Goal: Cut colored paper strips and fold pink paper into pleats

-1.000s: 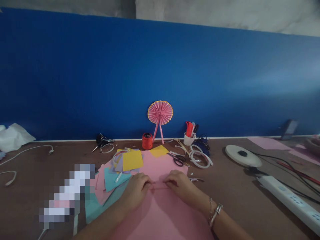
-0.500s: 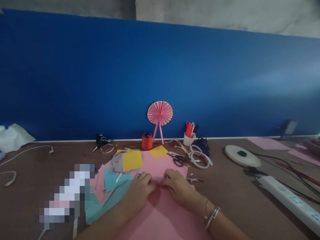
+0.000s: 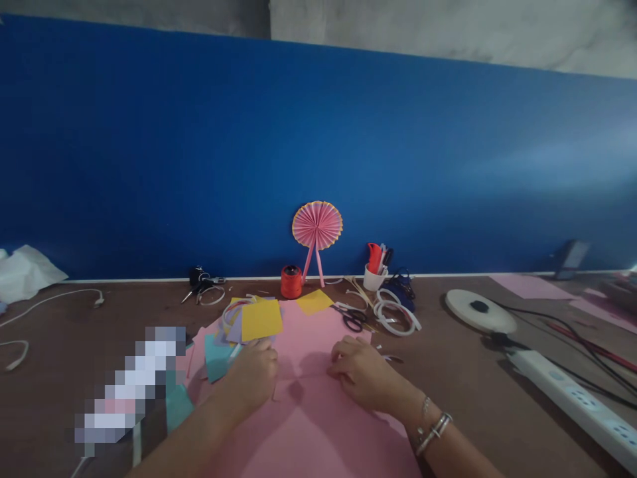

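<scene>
A large pink paper sheet [image 3: 318, 425] lies on the brown table [image 3: 472, 392] in front of me, with a crease running across it between my hands. My left hand [image 3: 251, 375] rests on the sheet's left part with its fingers curled and pinched at the fold. My right hand [image 3: 361, 372], bracelets at the wrist, presses on the sheet's right part with bent fingers. Just left of my left hand lie several coloured paper squares, a yellow paper square [image 3: 261, 318] on top.
Black scissors [image 3: 353, 320], white rings [image 3: 395, 313], a red spool [image 3: 290, 281], a pink paper fan [image 3: 317, 229] and a white cup of pens [image 3: 374, 271] stand behind the sheet. A white power strip [image 3: 572, 398], a round lamp base [image 3: 480, 311] and cables lie right.
My hands, close together at the sheet's middle half a second ago, have slid apart along the crease, the left one going left and the right one staying near its place.
</scene>
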The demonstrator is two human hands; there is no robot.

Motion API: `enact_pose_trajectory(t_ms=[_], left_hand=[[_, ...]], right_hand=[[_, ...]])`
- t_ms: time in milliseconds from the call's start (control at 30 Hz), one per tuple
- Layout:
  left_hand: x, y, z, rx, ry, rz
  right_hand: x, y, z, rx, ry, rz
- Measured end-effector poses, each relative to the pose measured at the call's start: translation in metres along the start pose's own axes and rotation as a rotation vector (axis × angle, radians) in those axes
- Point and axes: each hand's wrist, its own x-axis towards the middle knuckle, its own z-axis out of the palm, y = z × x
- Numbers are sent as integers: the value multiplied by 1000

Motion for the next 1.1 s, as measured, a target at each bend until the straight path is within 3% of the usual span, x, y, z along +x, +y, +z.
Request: enact_pose_trajectory(t_ms=[167, 300, 367, 433, 533, 633, 700, 800, 900, 1100], left_hand=[[0, -9, 8, 20, 150, 73], [-3, -16, 12, -128, 511, -116], [-3, -18, 15, -284, 711, -227], [0, -18, 18, -455, 826, -304], [5, -14, 21, -742, 788, -381], [9, -5, 19, -1104, 571, -476], [10, 1, 17, -1406, 439, -444], [10, 6, 13, -1765, 398, -364], [11, 6, 10, -1824, 421, -471], [15, 4, 8, -1593, 502, -615]], right_hand=[[2, -3, 7, -45, 48, 0], [4, 1, 11, 81, 179, 46], [6, 6, 13, 243, 267, 143], [9, 12, 15, 413, 336, 280], [12, 19, 19, 642, 382, 385], [15, 18, 24, 805, 365, 368], [15, 14, 26, 856, 323, 362], [15, 6, 24, 899, 255, 375], [14, -3, 18, 947, 205, 399], [11, -9, 14, 951, 128, 344]])
